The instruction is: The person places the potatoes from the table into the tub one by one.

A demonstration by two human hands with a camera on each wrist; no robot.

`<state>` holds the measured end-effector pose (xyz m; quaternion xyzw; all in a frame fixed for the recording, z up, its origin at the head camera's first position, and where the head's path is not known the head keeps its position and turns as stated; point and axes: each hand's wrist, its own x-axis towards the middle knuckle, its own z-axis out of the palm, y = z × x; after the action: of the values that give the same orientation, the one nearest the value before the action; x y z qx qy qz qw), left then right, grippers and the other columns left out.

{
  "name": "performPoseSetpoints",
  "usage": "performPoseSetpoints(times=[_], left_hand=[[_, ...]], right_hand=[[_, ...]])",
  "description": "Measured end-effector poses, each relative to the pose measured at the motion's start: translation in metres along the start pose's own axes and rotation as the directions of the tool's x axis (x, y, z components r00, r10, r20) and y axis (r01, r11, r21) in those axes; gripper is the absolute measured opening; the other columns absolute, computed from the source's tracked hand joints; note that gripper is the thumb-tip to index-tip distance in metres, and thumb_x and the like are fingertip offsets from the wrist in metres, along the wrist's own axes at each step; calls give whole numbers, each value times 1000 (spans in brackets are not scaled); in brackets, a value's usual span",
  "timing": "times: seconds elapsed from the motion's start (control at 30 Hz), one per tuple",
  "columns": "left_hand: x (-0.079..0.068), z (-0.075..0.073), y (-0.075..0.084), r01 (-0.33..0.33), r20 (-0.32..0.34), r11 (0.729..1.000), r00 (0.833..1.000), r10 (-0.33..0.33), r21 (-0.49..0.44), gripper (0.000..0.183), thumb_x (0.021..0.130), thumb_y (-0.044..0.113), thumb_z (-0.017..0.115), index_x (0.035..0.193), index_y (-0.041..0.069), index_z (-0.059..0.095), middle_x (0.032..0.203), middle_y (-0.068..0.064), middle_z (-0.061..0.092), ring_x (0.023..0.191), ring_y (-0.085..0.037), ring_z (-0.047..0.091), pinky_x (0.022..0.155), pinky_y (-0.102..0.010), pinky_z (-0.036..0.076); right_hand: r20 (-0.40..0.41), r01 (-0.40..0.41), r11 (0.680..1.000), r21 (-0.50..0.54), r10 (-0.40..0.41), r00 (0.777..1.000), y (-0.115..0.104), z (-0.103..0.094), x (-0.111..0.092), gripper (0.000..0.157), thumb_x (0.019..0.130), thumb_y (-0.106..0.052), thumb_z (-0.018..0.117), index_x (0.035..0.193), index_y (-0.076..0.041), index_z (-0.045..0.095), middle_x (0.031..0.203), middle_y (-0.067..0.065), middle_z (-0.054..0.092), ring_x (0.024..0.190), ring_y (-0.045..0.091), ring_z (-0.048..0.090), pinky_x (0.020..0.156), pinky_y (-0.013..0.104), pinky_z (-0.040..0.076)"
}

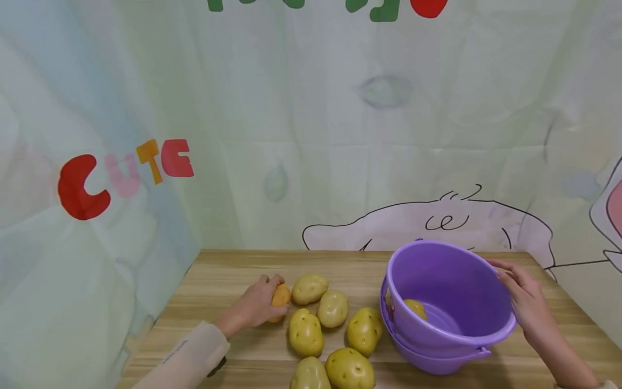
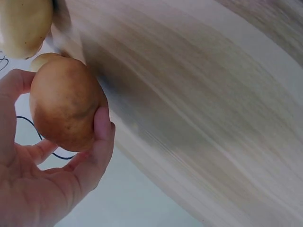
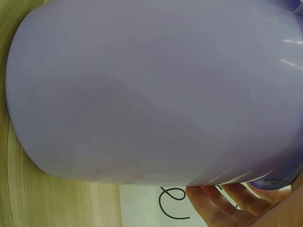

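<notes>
My left hand [image 1: 257,303] grips an orange-brown potato [image 2: 68,104], with its thumb and fingers around the sides. In the head view this potato is partly covered by the hand, at the left end of a group of yellow potatoes [image 1: 306,333]. On the right stands a purple bucket [image 1: 461,281], its mouth tilted toward me. My right hand [image 1: 527,300] holds the bucket's right rim; in the right wrist view its fingers [image 3: 213,203] lie against the outer wall. A yellow potato [image 1: 416,308] lies inside the bucket, partly hidden by the near rim.
The wooden table [image 1: 233,270] bears several loose potatoes between the left hand and the bucket. The bucket's handle [image 1: 396,337] hangs down its left side. A printed curtain [image 1: 311,135] stands behind the table and along its left side.
</notes>
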<state>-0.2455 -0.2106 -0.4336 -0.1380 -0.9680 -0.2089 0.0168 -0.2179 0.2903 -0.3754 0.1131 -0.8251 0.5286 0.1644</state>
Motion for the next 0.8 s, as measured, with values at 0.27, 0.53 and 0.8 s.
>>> performPoseSetpoints(times=[0.27,0.53,0.8], left_hand=[[1,-7,3,38,4,999,999,-38,-27,56,76,35,65,124,11,47,95,-9,46,71,-17,48,56,-29,42],[1,-20,10,23,-29,999,999,-24,-36,55,78,34,64,126,11,46,101,-10,49,73,-17,48,56,-28,42],[-1,-39,23,-61,-32,997,998,59,-41,54,82,32,62,129,10,45,107,-10,50,76,-15,48,60,-29,42]], right_hand=[[-3,9,1000,-2,-9,1000,1,1,-1,32,99,-17,39,124,0,51,91,-15,63,78,4,61,61,22,49],[3,21,998,53,-22,1000,0,1,0,31,99,-16,40,124,-1,52,92,-13,64,78,5,61,61,22,50],[4,8,1000,12,-8,1000,1,-1,-1,32,99,-16,40,126,-3,51,94,-16,63,78,4,61,62,22,50]])
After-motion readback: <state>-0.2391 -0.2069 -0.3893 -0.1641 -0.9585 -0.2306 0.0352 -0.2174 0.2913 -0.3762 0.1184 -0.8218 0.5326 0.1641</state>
